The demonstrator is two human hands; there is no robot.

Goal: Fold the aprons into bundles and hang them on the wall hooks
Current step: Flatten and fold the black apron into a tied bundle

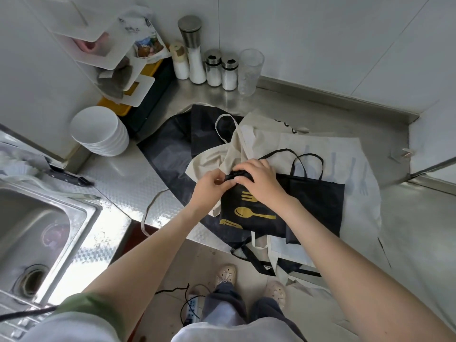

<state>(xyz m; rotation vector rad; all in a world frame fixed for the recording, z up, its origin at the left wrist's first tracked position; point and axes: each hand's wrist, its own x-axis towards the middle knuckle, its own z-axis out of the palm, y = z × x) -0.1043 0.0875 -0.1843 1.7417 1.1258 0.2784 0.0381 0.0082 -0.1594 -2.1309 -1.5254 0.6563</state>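
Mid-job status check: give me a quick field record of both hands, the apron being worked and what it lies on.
left hand: pinches bunched top of black apron
right hand: fingers curled over the same bunch
black apron: gold cutlery print, folded, straps loose
beneath: cream apron, spread out
surface: steel counter
hung so far: cannot tell

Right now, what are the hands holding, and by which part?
The left hand and the right hand both grip the black apron at its bunched top edge, just above the gold cutlery print.
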